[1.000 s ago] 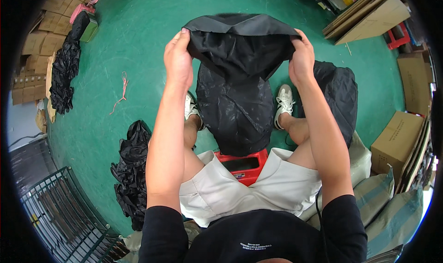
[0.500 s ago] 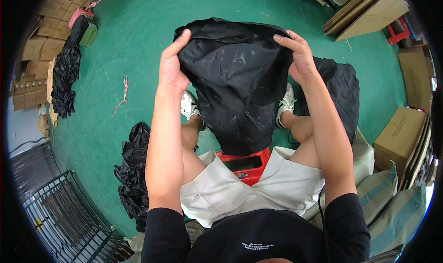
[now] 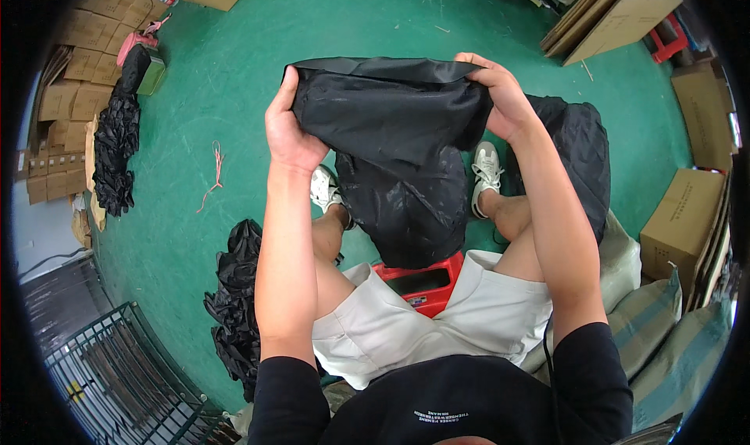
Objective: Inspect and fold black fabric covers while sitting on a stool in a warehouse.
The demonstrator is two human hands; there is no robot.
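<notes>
Held up in front of me is a thin, slightly shiny black fabric cover (image 3: 387, 109), bag-like in shape, with its upper edge stretched sideways. My left hand (image 3: 293, 128) grips its left corner, thumb on the near side and fingers hidden behind. At the right corner, my right hand (image 3: 504, 97) pinches the edge between thumb and fingers. Below it, between my shoes, lies more black fabric (image 3: 410, 218); whether the two are joined I cannot tell. A smooth black heap (image 3: 574, 152) rests beside my right leg, and crumpled black fabric (image 3: 234, 304) by my left.
I sit with a red plastic stool (image 3: 430, 285) between my thighs. Stacked cartons (image 3: 94, 50) and another black heap (image 3: 116, 160) line the far left. Flattened cardboard (image 3: 617, 23) leans at the far right, near woven sacks (image 3: 648, 312). A dark metal rack (image 3: 117, 367) stands lower left.
The cover's upper edge has gone from a rounded, gaping curve to a flatter, straight line folded toward me. My left hand has moved slightly down and left.
</notes>
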